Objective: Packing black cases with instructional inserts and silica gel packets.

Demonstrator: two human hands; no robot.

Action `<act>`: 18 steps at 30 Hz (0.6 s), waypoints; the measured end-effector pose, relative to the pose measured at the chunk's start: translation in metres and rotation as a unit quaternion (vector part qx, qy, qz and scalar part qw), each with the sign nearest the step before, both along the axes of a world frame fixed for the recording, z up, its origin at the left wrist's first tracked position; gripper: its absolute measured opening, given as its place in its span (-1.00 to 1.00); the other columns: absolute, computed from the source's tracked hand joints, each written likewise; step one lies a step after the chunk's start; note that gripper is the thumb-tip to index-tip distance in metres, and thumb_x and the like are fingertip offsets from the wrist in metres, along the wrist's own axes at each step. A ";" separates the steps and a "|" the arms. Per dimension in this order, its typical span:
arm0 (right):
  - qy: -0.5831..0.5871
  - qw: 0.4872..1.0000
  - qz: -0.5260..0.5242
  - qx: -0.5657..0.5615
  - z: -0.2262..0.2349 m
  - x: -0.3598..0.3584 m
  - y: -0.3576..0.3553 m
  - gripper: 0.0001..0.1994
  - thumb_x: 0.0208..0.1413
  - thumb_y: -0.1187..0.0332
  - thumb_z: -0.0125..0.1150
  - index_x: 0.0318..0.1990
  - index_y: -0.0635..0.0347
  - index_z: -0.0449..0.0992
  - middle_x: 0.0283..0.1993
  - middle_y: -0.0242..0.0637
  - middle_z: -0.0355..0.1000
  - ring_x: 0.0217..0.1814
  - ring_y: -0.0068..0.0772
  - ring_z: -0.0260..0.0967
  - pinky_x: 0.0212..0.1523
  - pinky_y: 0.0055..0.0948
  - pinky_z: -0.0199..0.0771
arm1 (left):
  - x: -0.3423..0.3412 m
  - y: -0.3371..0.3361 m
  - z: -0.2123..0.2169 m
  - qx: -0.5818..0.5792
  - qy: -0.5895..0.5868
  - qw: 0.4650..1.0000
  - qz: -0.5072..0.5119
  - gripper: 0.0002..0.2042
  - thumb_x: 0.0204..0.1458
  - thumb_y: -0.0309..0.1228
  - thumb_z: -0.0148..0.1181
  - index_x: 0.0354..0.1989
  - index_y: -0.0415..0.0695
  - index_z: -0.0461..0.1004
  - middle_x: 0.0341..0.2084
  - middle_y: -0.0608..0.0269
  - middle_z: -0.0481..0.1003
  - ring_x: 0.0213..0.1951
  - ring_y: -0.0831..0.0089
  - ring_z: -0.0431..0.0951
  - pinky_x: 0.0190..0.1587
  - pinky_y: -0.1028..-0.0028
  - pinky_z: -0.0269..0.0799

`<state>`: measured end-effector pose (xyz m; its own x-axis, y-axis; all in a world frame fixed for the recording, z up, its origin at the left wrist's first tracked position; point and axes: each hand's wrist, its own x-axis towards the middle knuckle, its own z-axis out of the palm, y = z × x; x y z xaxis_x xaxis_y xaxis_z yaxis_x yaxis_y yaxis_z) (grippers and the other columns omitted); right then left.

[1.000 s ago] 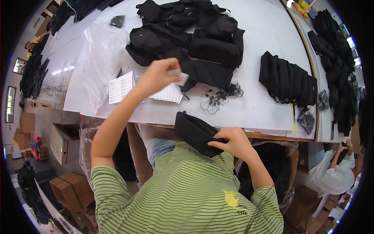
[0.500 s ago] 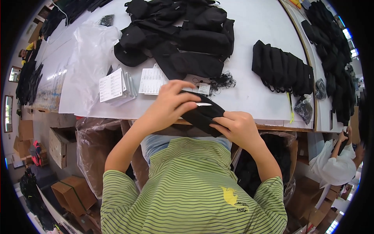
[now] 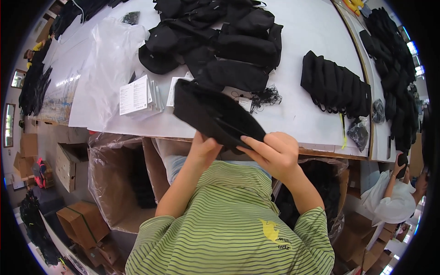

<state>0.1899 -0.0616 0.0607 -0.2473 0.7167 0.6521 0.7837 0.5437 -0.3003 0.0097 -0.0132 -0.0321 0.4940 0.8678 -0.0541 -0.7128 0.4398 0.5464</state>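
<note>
Frame centre: my left hand (image 3: 204, 149) and right hand (image 3: 277, 153), each grip closed on the long black fabric pouch (image 3: 219, 113), apparently spread its mouth.

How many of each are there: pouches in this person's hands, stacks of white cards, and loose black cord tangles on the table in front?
Held black pouch: 1
Stacks of white cards: 2, one mostly hidden
Loose black cord tangle: 1
Total: 4

The pouch (image 3: 217, 117) is black, the worktop (image 3: 298, 126) white, the shirt (image 3: 224, 220) yellow-green with dark stripes, the strapped box (image 3: 85, 224) brown.
</note>
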 end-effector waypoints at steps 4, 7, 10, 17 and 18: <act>0.063 0.997 -0.050 -0.016 -0.006 -0.016 -0.001 -0.74 -0.27 0.39 0.46 -0.34 0.14 0.58 -0.69 -0.44 0.11 -0.71 -0.50 0.12 -0.69 -0.50 0.11 | 0.005 0.002 0.025 -0.077 -0.014 0.997 0.014 -0.42 -0.06 -0.39 0.31 0.15 -0.11 0.20 -0.07 0.23 0.41 0.03 0.32 0.42 0.12 0.32 0.33; 0.152 0.981 -0.110 -0.040 -0.016 -0.026 -0.005 -0.77 -0.25 0.41 0.47 -0.37 0.16 0.57 -0.69 -0.41 0.18 -0.71 -0.47 0.15 -0.68 -0.49 0.12 | 0.009 -0.001 0.026 -0.068 0.030 0.996 0.054 -0.53 -0.02 -0.35 0.26 0.07 -0.13 0.29 -0.08 0.24 0.43 0.02 0.32 0.43 0.11 0.32 0.33; 0.199 0.967 -0.143 -0.064 -0.015 -0.032 -0.009 -0.74 -0.25 0.40 0.47 -0.35 0.18 0.56 -0.67 -0.38 0.20 -0.69 -0.47 0.18 -0.66 -0.50 0.15 | 0.012 -0.004 0.027 -0.072 0.061 0.992 0.087 -0.55 0.00 -0.28 0.25 0.06 -0.14 0.33 -0.09 0.25 0.46 0.01 0.33 0.45 0.14 0.32 0.30; 0.679 0.692 -0.126 -0.209 -0.040 -0.032 -0.015 -0.88 0.19 0.37 0.07 -0.31 0.22 0.44 -0.53 -0.55 0.16 -0.55 -0.70 -0.09 -0.53 -0.62 -0.06 | 0.020 -0.003 0.048 -0.129 0.090 0.977 0.143 -0.54 -0.08 -0.51 0.28 0.05 -0.19 0.32 -0.13 0.23 0.46 -0.07 0.39 0.48 0.01 0.38 0.41; 0.679 0.693 -0.128 -0.208 -0.049 -0.026 -0.014 -0.88 0.19 0.37 0.07 -0.31 0.22 0.44 -0.53 -0.55 0.16 -0.55 -0.70 -0.09 -0.53 -0.62 -0.06 | 0.020 -0.003 0.050 -0.130 0.090 0.977 0.142 -0.54 -0.08 -0.51 0.28 0.05 -0.19 0.32 -0.13 0.23 0.46 -0.07 0.39 0.48 0.01 0.38 0.41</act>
<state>0.1641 -0.0756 0.0119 0.5610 0.8195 -0.1168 -0.3196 0.0843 -0.9438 0.0293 -0.0162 0.0175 0.1979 0.9141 -0.3538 -0.7293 0.3785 0.5699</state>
